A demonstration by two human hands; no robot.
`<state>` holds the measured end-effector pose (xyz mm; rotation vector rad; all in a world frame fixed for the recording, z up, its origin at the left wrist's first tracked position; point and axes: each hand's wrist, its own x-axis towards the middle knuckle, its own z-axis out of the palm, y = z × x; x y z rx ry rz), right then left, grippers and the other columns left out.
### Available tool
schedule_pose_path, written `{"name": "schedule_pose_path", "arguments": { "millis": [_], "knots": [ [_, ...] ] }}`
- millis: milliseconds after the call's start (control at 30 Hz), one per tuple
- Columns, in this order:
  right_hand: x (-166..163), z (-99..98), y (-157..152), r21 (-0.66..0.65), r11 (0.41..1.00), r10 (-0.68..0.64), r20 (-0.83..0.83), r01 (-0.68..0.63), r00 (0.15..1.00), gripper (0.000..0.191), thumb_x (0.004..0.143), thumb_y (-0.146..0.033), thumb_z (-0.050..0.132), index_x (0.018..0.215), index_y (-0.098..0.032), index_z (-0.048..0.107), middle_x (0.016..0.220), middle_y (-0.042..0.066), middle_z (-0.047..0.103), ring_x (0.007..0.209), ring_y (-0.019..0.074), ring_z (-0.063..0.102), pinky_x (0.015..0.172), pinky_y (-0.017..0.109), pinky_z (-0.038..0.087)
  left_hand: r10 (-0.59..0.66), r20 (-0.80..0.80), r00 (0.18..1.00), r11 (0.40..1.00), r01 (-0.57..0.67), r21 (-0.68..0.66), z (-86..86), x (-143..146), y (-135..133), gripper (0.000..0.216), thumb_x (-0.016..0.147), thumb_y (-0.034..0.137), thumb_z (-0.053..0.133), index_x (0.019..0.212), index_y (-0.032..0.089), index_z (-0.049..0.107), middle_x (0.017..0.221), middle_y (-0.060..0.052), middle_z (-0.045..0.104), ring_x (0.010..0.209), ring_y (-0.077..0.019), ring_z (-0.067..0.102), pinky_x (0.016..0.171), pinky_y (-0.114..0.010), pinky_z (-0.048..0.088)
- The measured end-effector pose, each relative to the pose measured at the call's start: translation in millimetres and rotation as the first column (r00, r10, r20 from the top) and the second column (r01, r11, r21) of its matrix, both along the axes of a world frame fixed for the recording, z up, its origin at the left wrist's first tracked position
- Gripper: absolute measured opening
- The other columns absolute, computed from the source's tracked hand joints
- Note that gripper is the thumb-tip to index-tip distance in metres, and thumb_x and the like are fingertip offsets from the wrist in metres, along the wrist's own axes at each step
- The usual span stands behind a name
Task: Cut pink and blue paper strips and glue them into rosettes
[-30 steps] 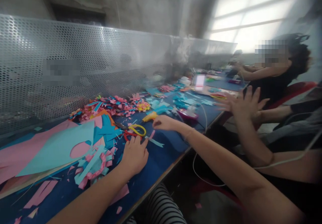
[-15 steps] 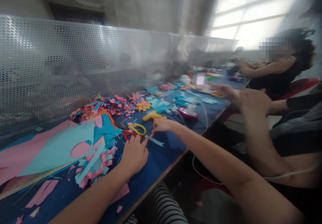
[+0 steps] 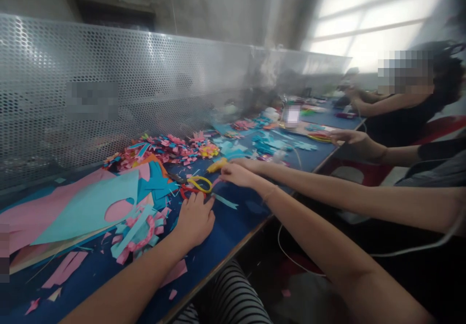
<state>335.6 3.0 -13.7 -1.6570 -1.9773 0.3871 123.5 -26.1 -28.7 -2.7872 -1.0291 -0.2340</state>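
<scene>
Since the earlier frame a co-worker's arm (image 3: 327, 180) has come in from the right across the table edge, and its hand (image 3: 244, 162) now lies beside the person's right hand (image 3: 235, 173), where half a second ago that arm was raised well off to the side. The right hand itself has barely shifted; the view has tilted a little.

The right hand's fingers are drawn together over a pink strip (image 3: 217, 182) just off their tips, but whether they pinch it I cannot tell, as the frame is soft there. The left hand (image 3: 194, 219) rests palm down on the blue table (image 3: 218, 246), fingers loosely apart and holding nothing. The scissors (image 3: 194, 185), with a yellow and a red loop, lie just beyond the left fingertips and just left of the right fingertips. A yellow-handled tool (image 3: 217, 165) sits right behind the right hand's knuckles, close to the co-worker's fingers. Left of the left hand lie a cut paper flower (image 3: 140, 229) and large sheets (image 3: 83, 207).

The risk here, as I judge it, is crowding: two hands meet at one spot near the scissors and the yellow tool, so a quick grab could knock hands together, catch a blade, or sweep loose scraps off the edge.
</scene>
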Motion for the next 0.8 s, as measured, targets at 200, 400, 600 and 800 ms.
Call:
{"name": "schedule_pose_path", "arguments": {
  "millis": [200,400,600,800],
  "knots": [
    [-6.3,19.8,-15.4,0.079,0.996,-0.006,-0.286,0.03,0.958,0.01,0.068,-0.02,0.055,0.073,-0.014,0.049,0.061,-0.001,0.054,0.056,0.0091,0.052,0.055,0.021,0.04,-0.058,-0.014,0.998,0.998,0.057,-0.028,3.3,-3.6,7.9,0.041,0.081,0.031,0.037,0.121,0.027,0.044,0.099,-0.008,0.047,0.093,-0.0221,0.043,0.077,-0.036,0.034],
    [-10.9,29.4,-53.4,0.059,0.998,0.029,-0.339,-0.01,0.94,0.013,0.067,-0.027,0.058,0.069,-0.015,0.054,0.062,0.0,0.057,0.058,0.0097,0.053,0.057,0.022,0.042,-0.111,-0.036,0.993,0.994,0.111,-0.002,9.4,-5.8,18.1,0.04,0.082,0.032,0.034,0.12,0.032,0.046,0.099,-0.008,0.047,0.095,-0.0235,0.04,0.079,-0.038,0.031],
    [-15.5,16.7,-67.8,0.035,0.999,0.023,-0.362,-0.01,0.932,0.013,0.067,-0.027,0.057,0.069,-0.015,0.061,0.07,0.003,0.061,0.066,0.0123,0.056,0.063,0.024,0.045,-0.151,-0.069,0.986,0.988,0.152,0.008,10.7,-3.7,22.7,0.043,0.082,0.031,0.033,0.124,0.035,0.041,0.098,-0.007,0.046,0.095,-0.0225,0.039,0.081,-0.037,0.028],
    [-8.9,7.9,-51.4,-0.078,0.989,0.073,-0.495,-0.128,0.866,0.022,0.066,-0.024,0.057,0.085,-0.013,0.058,0.072,0.003,0.061,0.066,0.0115,0.057,0.067,0.026,0.046,-0.166,-0.065,0.984,0.985,0.168,0.028,7.3,-3.1,26.5,0.044,0.083,0.03,0.032,0.127,0.034,0.037,0.098,-0.007,0.046,0.094,-0.0219,0.041,0.08,-0.037,0.029]
  ]
}}
